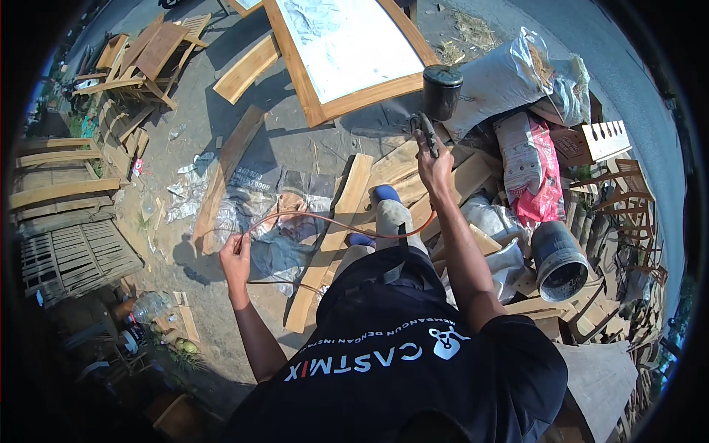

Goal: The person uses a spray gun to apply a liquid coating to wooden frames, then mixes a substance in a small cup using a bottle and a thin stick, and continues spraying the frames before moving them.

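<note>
My right hand (436,167) is closed around the handle of a spray gun (426,136), held out ahead of me. A dark lidded cup (442,96) sits on the gun, close to the near right corner of a wood-framed panel (347,52) with a white face. A faint pale haze shows left of the nozzle. From the gun, a thin orange-brown hose (325,217) curves in front of my body to my left hand (235,256). The left fingers pinch the hose, well away from the panel.
Wooden planks (347,192) lie around my feet. To the right are full sacks (532,166), a dark bucket (559,258) on its side and piled scrap wood. Wooden furniture parts (151,55) and a slatted piece (77,255) stand at left; crumpled sheeting (277,196) covers the ground.
</note>
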{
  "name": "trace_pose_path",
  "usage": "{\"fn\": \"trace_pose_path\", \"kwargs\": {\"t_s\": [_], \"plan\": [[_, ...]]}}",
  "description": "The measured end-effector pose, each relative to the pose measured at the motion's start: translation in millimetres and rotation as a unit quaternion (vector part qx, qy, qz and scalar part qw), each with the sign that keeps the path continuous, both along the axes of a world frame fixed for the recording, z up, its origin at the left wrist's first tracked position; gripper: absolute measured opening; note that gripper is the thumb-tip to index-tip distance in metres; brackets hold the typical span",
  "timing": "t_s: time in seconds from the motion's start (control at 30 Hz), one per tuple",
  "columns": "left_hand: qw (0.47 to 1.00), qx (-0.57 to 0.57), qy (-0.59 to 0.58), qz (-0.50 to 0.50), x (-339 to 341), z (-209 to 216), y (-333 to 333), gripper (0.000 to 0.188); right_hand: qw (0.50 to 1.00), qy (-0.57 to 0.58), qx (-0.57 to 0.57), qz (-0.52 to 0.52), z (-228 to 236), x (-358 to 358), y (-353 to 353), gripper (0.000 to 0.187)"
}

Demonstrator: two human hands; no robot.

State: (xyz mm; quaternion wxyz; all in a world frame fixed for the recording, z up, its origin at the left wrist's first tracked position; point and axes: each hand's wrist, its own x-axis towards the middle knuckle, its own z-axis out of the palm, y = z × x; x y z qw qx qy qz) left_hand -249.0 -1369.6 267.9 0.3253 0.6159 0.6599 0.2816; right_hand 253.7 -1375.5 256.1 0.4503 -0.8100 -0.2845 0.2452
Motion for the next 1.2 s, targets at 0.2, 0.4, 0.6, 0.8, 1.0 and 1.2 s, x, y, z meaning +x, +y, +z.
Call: {"fn": "trace_pose_path", "kwargs": {"t_s": [0.2,0.4,0.6,0.8,1.0,1.2], "plan": [[0.997,-0.012,-0.027,-0.073,18.3,-27.9,-1.5,0.027,0.989,-0.093,0.031,-0.111,-19.3,66.2,-6.7,0.051],[0.994,-0.033,-0.035,-0.097,0.1,-66.7,-6.8,0.022,0.978,-0.141,0.054,-0.142,-29.2,90.6,-9.1,0.051],[0.998,-0.009,-0.014,-0.061,-4.0,-74.0,-5.1,0.029,0.997,-0.05,0.019,-0.05,-7.4,52.2,-21.8,0.054],[0.996,-0.048,0.007,-0.071,-3.7,-100.0,45.2,0.021,0.999,-0.014,0.029,-0.026,8.3,4.8,-16.6,0.05],[0.99,0.036,0.108,-0.085,-10.8,-154.6,110.3,0.035,0.997,-0.002,0.044,0.067,17.2,-45.3,32.2,0.048],[0.993,-0.102,-0.008,-0.054,-30.7,-187.2,125.1,0.046,0.969,0.1,0.179,0.136,25.8,-121.7,145.4,0.045]]}}
